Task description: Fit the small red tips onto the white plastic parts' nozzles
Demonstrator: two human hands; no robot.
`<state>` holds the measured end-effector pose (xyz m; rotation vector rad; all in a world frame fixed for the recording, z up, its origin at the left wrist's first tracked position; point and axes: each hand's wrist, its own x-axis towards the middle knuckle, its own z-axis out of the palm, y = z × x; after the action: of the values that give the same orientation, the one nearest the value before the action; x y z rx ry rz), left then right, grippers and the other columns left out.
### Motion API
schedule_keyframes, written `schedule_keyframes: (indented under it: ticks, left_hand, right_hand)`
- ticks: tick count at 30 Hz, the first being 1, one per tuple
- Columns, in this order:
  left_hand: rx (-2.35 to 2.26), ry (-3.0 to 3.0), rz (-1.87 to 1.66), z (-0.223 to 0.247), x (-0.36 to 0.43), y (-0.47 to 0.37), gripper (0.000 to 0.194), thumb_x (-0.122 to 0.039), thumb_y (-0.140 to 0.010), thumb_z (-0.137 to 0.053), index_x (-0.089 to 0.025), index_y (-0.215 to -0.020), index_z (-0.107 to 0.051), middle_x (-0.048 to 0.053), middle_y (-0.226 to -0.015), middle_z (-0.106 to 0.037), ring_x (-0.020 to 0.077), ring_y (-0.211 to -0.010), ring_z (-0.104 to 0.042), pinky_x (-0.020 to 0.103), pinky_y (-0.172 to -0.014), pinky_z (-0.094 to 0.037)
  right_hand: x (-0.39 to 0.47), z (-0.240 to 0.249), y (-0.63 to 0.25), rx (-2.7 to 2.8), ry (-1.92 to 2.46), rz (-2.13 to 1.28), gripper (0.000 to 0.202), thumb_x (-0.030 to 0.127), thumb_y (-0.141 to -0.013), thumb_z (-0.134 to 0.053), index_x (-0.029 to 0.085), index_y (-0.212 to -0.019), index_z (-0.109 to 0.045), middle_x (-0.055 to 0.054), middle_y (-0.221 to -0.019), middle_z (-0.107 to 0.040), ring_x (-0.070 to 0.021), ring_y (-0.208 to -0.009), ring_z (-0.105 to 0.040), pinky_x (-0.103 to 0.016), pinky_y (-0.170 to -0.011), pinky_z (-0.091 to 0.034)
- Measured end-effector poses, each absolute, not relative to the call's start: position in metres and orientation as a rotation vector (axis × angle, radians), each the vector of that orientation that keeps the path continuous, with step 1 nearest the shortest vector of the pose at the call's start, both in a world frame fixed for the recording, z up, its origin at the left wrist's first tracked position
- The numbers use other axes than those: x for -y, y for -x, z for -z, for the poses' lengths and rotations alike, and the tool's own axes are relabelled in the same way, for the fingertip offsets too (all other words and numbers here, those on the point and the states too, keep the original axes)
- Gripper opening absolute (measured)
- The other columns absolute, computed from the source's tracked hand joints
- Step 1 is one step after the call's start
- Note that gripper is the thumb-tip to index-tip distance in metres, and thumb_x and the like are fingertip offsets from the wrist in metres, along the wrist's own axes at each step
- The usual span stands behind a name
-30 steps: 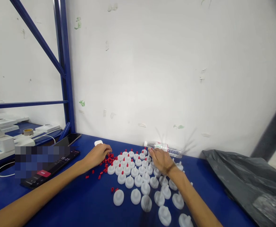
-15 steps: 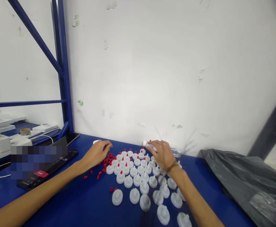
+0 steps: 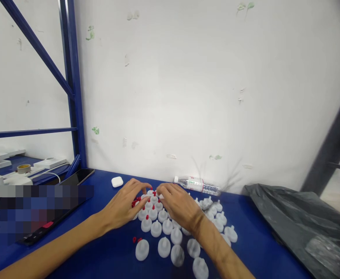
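Note:
Many white round caps (image 3: 156, 228) with narrow spouts stand in a cluster on the blue table (image 3: 100, 255). Small red tips (image 3: 147, 217) sit on the spouts of several at the back left. My left hand (image 3: 129, 201) is at the cluster's left side, thumb and forefinger apart around the rear caps, holding nothing I can see. Facing it, my right hand (image 3: 178, 203) is over the cluster with its fingers curled together near the red-tipped caps. What its fingertips hold, if anything, is hidden. Loose red tips (image 3: 135, 202) lie partly behind the left hand.
Along the wall lies a clear plastic bottle (image 3: 195, 184). A small white case (image 3: 117, 181) is at the back left, with a phone (image 3: 81, 177) farther left. Grey plastic sheeting (image 3: 280, 217) covers the right side. A blue frame post (image 3: 78, 85) rises at left.
My right hand has moved left from the cluster's rear right, uncovering the bottle. My left hand has moved right and its fingers have spread, uncovering the white case. The view has shifted slightly.

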<state>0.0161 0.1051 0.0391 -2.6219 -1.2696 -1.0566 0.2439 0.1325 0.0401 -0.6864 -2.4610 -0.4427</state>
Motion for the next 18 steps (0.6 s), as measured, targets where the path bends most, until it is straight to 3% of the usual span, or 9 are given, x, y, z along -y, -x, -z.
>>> schedule_keyframes:
  ticks: [3,6,10,15,18]
  left_hand:
    - [1.159,2.629,1.002,-0.040,-0.105,-0.016,0.015,-0.026,-0.101,-0.045,-0.020,-0.100,-0.058,0.005,-0.094,-0.063,0.0217,-0.091,-0.052,0.037,-0.083,-0.045]
    - [1.089,2.625,0.933,-0.040,-0.103,-0.018,0.021,-0.023,-0.101,-0.041,-0.019,-0.087,-0.055,0.004,-0.085,-0.060,0.0210,-0.085,-0.050,0.037,-0.078,-0.043]
    - [1.127,2.574,0.822,-0.037,-0.101,-0.021,0.020,-0.030,-0.099,-0.046,-0.019,-0.083,-0.052,0.005,-0.085,-0.059,0.0217,-0.081,-0.047,0.038,-0.074,-0.041]
    - [1.138,2.642,0.847,-0.035,-0.102,-0.024,0.030,-0.025,-0.103,-0.030,-0.020,-0.083,-0.052,0.004,-0.082,-0.057,0.0204,-0.078,-0.046,0.037,-0.072,-0.039]
    - [1.273,2.660,0.961,-0.037,-0.101,-0.027,0.036,-0.033,-0.104,-0.030,-0.021,-0.076,-0.050,0.001,-0.075,-0.052,0.0197,-0.074,-0.045,0.035,-0.070,-0.037]
  right_hand:
    - [-0.124,-0.042,-0.236,2.470,0.593,0.480,0.027,0.005,-0.092,-0.050,0.018,-0.115,-0.050,-0.010,-0.124,-0.061,-0.0221,-0.112,-0.057,-0.036,-0.097,-0.051]
    - [-0.121,-0.042,-0.233,2.481,0.549,0.506,0.025,0.004,-0.092,-0.049,0.017,-0.113,-0.050,-0.008,-0.111,-0.065,-0.0222,-0.109,-0.058,-0.036,-0.095,-0.053]
    - [-0.122,-0.039,-0.234,2.485,0.518,0.514,0.020,0.006,-0.092,-0.052,0.017,-0.109,-0.051,-0.007,-0.106,-0.066,-0.0227,-0.110,-0.058,-0.036,-0.097,-0.053]
    - [-0.120,-0.040,-0.234,2.494,0.545,0.512,0.014,0.011,-0.094,-0.053,0.018,-0.106,-0.051,-0.005,-0.102,-0.066,-0.0216,-0.107,-0.059,-0.033,-0.094,-0.054]
    - [-0.118,-0.046,-0.230,2.466,0.526,0.530,0.015,0.009,-0.096,-0.048,0.017,-0.108,-0.052,-0.006,-0.103,-0.066,-0.0200,-0.107,-0.059,-0.030,-0.092,-0.054]
